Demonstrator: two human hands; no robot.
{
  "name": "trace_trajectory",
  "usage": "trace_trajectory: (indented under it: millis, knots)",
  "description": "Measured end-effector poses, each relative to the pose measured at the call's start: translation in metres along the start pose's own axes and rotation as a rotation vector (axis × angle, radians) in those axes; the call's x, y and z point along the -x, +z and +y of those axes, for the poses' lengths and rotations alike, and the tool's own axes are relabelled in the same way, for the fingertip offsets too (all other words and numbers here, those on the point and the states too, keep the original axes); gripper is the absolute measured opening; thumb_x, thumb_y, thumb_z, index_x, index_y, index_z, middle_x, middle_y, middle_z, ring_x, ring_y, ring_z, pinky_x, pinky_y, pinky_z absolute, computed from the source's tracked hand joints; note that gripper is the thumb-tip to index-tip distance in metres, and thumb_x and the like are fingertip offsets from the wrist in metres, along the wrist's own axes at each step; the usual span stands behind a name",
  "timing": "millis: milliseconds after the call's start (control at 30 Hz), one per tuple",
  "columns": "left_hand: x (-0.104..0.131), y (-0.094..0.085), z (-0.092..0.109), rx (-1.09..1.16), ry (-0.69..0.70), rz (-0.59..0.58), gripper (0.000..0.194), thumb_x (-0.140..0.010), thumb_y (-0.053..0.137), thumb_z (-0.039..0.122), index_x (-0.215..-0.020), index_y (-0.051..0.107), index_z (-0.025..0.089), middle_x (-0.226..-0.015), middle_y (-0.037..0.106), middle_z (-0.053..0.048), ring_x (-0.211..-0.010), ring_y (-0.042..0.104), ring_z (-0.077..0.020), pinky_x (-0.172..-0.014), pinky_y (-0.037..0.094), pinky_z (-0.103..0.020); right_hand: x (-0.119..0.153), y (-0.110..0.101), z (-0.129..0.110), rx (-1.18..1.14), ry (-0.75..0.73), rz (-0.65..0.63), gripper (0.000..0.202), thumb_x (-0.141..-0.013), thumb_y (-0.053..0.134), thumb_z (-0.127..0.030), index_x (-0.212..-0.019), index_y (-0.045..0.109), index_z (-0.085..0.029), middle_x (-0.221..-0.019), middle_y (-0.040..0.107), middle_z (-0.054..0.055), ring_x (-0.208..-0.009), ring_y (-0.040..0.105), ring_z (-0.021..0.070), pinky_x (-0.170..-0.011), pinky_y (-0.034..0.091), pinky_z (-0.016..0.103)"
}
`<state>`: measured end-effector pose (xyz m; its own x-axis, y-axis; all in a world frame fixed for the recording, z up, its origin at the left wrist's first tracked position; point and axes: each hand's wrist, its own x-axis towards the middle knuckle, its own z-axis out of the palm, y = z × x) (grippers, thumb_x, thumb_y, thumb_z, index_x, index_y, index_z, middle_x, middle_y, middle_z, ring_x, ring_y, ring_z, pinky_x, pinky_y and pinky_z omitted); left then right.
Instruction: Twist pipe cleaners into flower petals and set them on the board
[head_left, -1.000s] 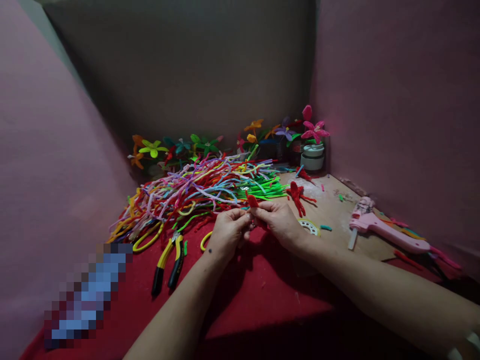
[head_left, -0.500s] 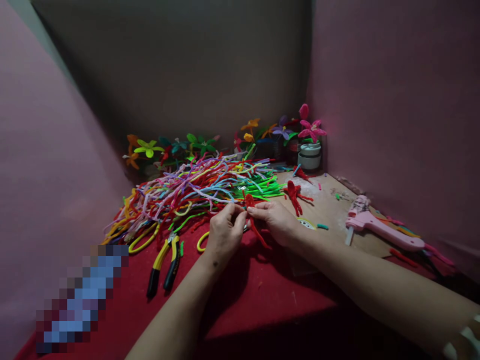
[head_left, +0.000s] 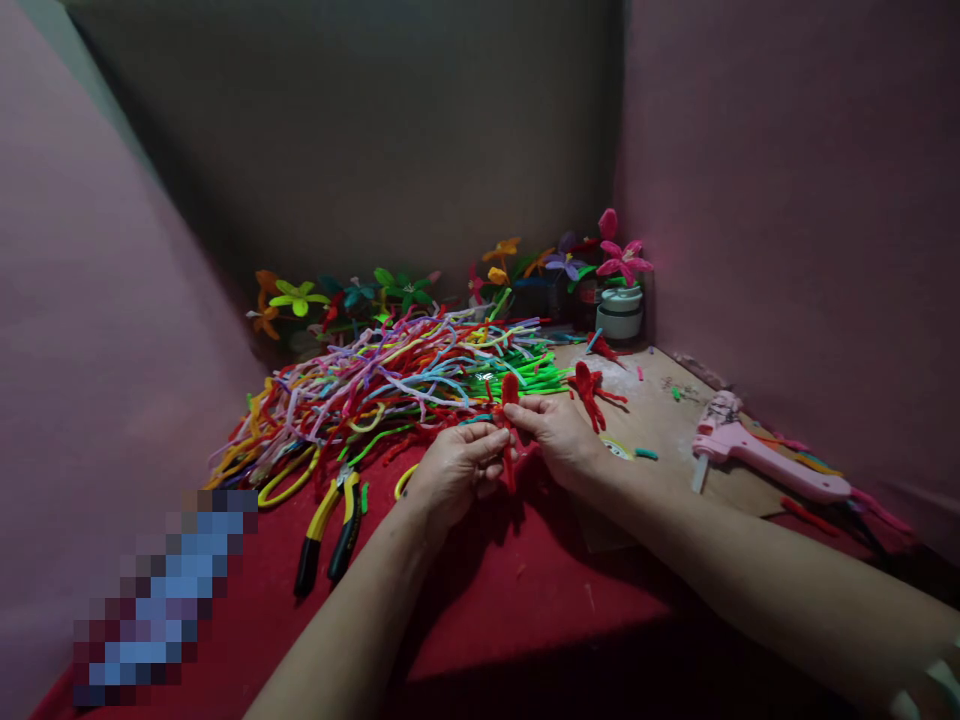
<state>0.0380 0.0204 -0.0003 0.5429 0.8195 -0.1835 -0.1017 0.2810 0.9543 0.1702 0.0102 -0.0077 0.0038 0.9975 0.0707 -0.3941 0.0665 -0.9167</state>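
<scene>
- The right hand (head_left: 561,436) pinches a red pipe-cleaner piece (head_left: 510,388) between thumb and forefinger, just below its upright, rounded loop.
- The left hand (head_left: 456,468) has thumb and fingers closed on the same piece lower down, by its gathered base (the exact contact is partly hidden).
- The piece is held up between the hands, above the red cloth (head_left: 525,620), a thin red tail hanging below the fingertips.
- The step in hand looks like fine two-handed shaping or gathering of the strands. From this hold, a further bend or twist would call for one pinch kept firm while the other turns gently, so the loop is not crushed.
- Both forearms reach forward from the near edge and converge; the right wrist is fairly straight, the left hand turned inward with fingers curled.
- Just beyond the hands lies a heap of coloured pipe cleaners (head_left: 375,375); right of them, another red looped piece (head_left: 589,385) rests on a board (head_left: 656,385).
- Farther out are yellow-and-black pliers (head_left: 347,525) on the left, and a pink glue gun (head_left: 776,463) on the right.
</scene>
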Motion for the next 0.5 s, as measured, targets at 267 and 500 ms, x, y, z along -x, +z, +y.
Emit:
trace_trajectory:
  millis: [267, 500]
  knots:
    - [0.000, 0.009, -0.004, -0.222, 0.053, 0.008, 0.024, -0.068, 0.062, 0.034, -0.063, 0.050, 0.014, -0.048, 0.043, 0.006, -0.037, 0.031, -0.0025, -0.037, 0.019, -0.017, -0.004, -0.004, 0.008, 0.134, -0.075, 0.101, 0.023, -0.063, 0.062, -0.033, -0.054, 0.053, -0.015, -0.049, 0.050, -0.002, -0.044, 0.041, 0.0078, -0.044, 0.030, 0.023]
    - [0.003, 0.013, -0.006, -0.158, -0.116, -0.042, 0.028, -0.069, 0.060, 0.037, -0.064, 0.040, 0.019, -0.043, 0.039, 0.009, -0.030, 0.019, -0.0023, -0.031, 0.012, -0.017, -0.008, -0.009, 0.004, 0.308, -0.130, 0.170, 0.026, -0.067, 0.059, -0.034, -0.053, 0.047, -0.015, -0.047, 0.040, -0.005, -0.044, 0.030, 0.0060, -0.044, 0.022, 0.023]
